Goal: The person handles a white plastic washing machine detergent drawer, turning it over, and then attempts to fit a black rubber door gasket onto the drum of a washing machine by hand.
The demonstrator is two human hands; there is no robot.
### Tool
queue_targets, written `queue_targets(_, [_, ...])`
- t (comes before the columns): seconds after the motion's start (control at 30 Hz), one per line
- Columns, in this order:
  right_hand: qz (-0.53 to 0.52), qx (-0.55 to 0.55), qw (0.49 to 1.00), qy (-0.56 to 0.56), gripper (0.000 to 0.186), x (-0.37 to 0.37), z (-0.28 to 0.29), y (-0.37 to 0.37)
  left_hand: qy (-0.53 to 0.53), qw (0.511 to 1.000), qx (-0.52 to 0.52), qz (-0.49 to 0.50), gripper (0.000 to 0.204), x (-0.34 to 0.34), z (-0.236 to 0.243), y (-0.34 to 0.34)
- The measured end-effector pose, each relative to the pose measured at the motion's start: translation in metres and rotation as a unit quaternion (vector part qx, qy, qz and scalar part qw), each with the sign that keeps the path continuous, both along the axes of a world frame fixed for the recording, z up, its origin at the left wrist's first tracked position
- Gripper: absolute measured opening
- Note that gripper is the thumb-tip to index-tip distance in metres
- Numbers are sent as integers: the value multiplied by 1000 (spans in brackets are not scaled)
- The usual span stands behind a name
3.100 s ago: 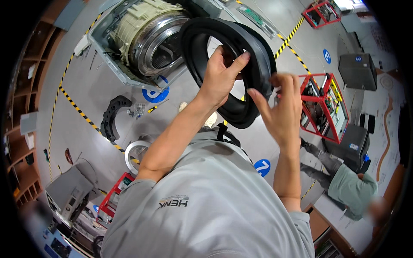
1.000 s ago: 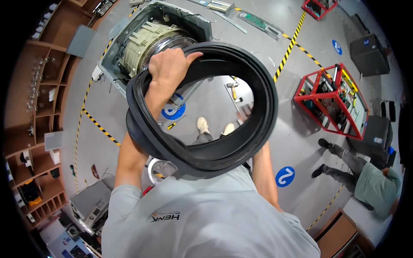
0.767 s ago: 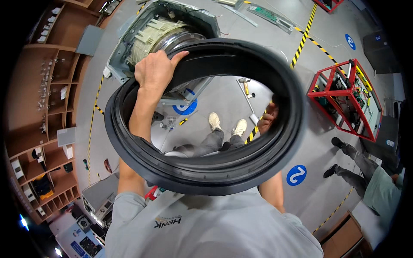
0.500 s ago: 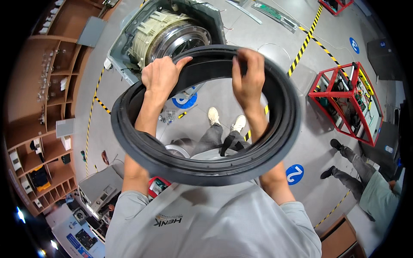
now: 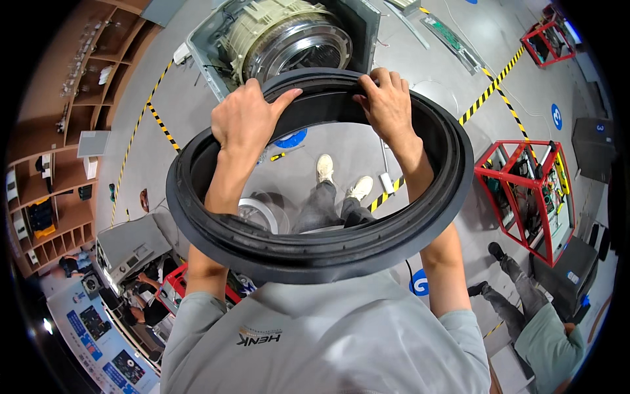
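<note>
A large black rubber door gasket [image 5: 321, 259], ring-shaped with a ribbed inner wall, is held up in front of my chest. My left hand [image 5: 246, 121] grips its far rim left of centre, thumb pointing inward along the edge. My right hand [image 5: 388, 105] is closed on the far rim to the right, fingertips curled over it. Both forearms pass through the ring's opening. Just beyond the far rim stands an opened washing machine, its cream plastic tub [image 5: 252, 33] and shiny metal drum front [image 5: 298, 49] exposed inside a grey cabinet [image 5: 203, 62].
On the floor inside the ring's outline are a yellow-black screwdriver [image 5: 278, 156] and my shoes [image 5: 325, 169]. At the right stands a red-framed tool cart [image 5: 525, 197], with another person [image 5: 548, 335] nearer. Wooden shelves [image 5: 65, 217] line the left. A green circuit board [image 5: 443, 36] lies far right.
My right hand has shifted and settled on the far rim, its fingers now curled over it. The view has shifted, so the washing machine appears farther right. My left hand keeps its grip.
</note>
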State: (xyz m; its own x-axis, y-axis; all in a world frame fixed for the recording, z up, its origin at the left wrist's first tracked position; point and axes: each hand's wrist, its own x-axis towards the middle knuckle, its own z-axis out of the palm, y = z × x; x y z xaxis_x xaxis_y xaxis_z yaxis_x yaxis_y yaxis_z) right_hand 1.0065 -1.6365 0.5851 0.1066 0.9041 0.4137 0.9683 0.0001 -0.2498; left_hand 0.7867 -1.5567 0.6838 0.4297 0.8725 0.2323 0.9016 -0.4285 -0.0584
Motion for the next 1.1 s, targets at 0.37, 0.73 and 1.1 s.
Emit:
queue_targets(0.37, [55, 39, 998, 15, 32, 8, 54, 16, -80, 988, 124, -36, 65, 3, 15, -5])
queue_targets(0.73, [3, 197, 980, -27, 23, 22, 61, -33, -39, 996, 12, -75, 58, 41, 26, -12])
queue_targets(1.1, [0, 269, 962, -47, 27, 45, 73, -53, -184, 938, 9, -294, 27, 85, 12, -22])
